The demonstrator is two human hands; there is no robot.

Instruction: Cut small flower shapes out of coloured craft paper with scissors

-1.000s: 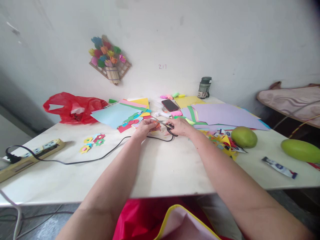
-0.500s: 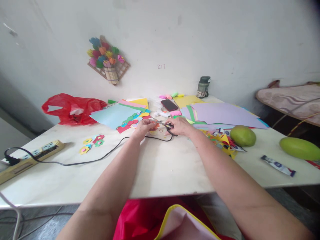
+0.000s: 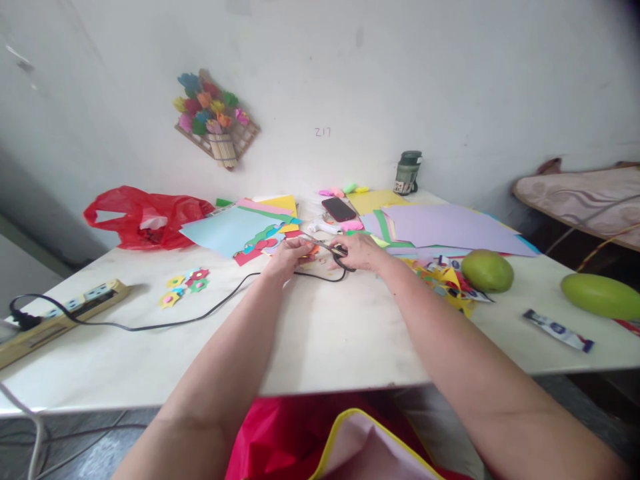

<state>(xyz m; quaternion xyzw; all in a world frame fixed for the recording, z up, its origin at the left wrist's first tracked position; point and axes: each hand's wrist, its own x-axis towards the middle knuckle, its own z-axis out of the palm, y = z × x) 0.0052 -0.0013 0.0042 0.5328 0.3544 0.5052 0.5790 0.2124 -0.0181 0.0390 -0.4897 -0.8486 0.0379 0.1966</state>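
Note:
My right hand [image 3: 361, 253] is closed round the black handles of a pair of scissors [image 3: 342, 253], whose blades point left toward my other hand. Pinched in the fingers of my left hand [image 3: 289, 257] is a small piece of orange paper [image 3: 314, 250], right by the blades. Whether the blades touch it I cannot tell. Cut scraps of coloured paper [image 3: 251, 254] lie just beyond my left hand. A white glue gun [image 3: 323, 227] rests behind the scissors, and its black cord [image 3: 220, 312] runs beneath my wrist. Several finished paper flowers [image 3: 186, 287] sit to the left.
A power strip [image 3: 65, 317] and a red plastic bag [image 3: 145, 217] stand at the left. Behind are a phone [image 3: 339, 209], sheets of coloured paper [image 3: 450, 227] and a bottle [image 3: 408, 173]. On the right lie yellow scraps [image 3: 453, 287], green fruits [image 3: 487, 271] and a small wrapper-like tube [image 3: 559, 331].

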